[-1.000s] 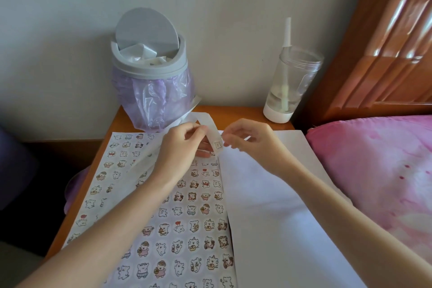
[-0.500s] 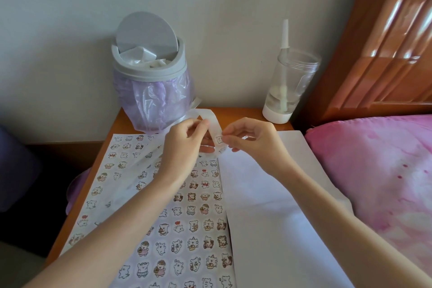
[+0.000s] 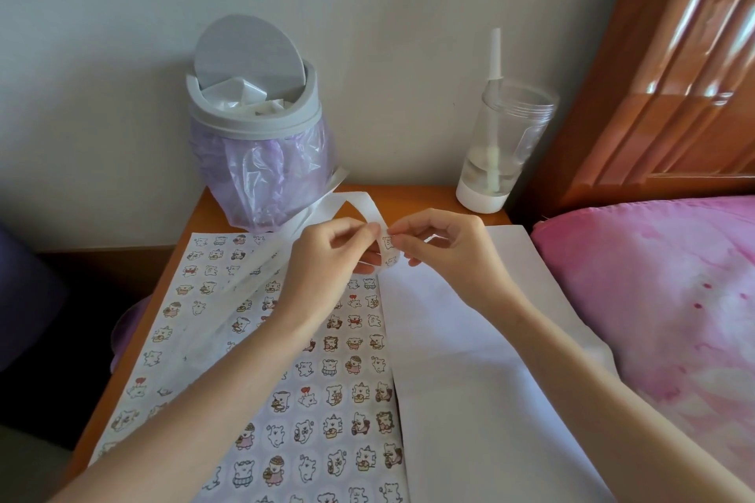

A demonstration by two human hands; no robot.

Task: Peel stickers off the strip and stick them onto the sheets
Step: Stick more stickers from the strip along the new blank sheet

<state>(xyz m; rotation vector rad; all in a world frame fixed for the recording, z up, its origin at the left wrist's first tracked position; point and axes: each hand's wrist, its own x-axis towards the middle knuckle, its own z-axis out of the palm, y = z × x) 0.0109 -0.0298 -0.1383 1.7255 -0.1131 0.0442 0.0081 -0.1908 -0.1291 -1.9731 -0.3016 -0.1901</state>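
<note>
A long white sticker strip (image 3: pixel 361 206) loops up over the table near the bin and trails down to the left across the sheets. My left hand (image 3: pixel 327 257) pinches the strip just below the loop. My right hand (image 3: pixel 441 245) pinches a small cartoon sticker (image 3: pixel 388 243) on the strip's free end with thumb and forefinger. Under my left arm lies a sheet covered with rows of cartoon animal stickers (image 3: pixel 327 400). To its right lies a blank white sheet (image 3: pixel 470 359).
A grey swing-lid bin (image 3: pixel 255 110) with a purple bag stands at the table's back left. A clear tumbler with a straw (image 3: pixel 502 143) stands at the back right. A pink pillow (image 3: pixel 674 298) and a wooden headboard (image 3: pixel 674 73) border the right side.
Both hands stay together on the strip's end; the fingertips have closed in on the small sticker. The camera has tilted slightly, so everything sits a little lower in view.
</note>
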